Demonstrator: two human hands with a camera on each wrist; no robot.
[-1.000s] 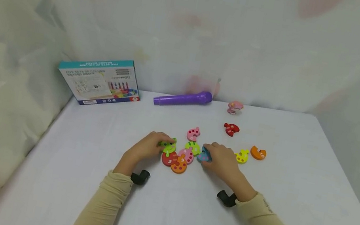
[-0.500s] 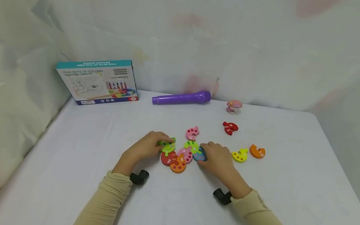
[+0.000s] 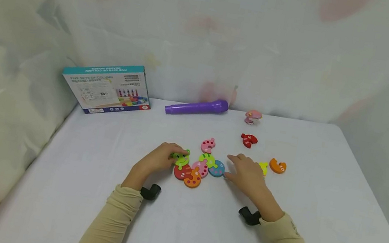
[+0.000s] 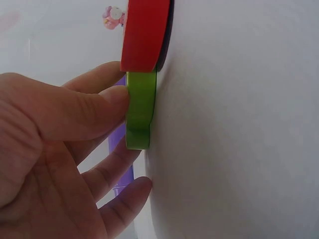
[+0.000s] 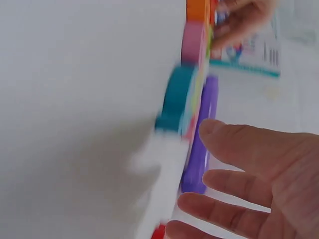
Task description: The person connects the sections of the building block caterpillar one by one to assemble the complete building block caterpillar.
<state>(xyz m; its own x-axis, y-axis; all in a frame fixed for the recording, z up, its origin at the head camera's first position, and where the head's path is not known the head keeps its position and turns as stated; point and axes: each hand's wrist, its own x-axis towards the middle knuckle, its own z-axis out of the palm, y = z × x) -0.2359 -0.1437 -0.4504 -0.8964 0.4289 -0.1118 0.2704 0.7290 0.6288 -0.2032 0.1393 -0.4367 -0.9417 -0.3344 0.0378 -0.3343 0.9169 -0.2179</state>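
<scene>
My left hand (image 3: 160, 158) pinches the green smiling-face puzzle piece (image 3: 182, 158) by its edge, the thumb (image 4: 107, 107) resting against its side in the left wrist view. From that face a chain of joined number pieces runs right: red 2 (image 3: 181, 172), orange 3 (image 3: 193, 179), pink 4 (image 3: 200, 167), a green striped piece (image 3: 207, 159) and blue 6 (image 3: 216, 169). Just right of the blue piece is my right hand (image 3: 247, 175), its fingers spread and holding nothing. In the right wrist view a gap shows between thumb and the blue piece (image 5: 177, 97).
Loose puzzle pieces lie about: pink (image 3: 207, 144), red (image 3: 249, 140), orange 10 (image 3: 278, 166) and yellow (image 3: 263, 167), partly hidden by my right hand. A purple toy microphone (image 3: 197, 108), a pink figurine (image 3: 253, 117) and a printed box (image 3: 110, 91) stand along the back.
My right hand has slid the blue piece left against the green striped piece, then let go and drawn back to the right. The left hand has stayed in place.
</scene>
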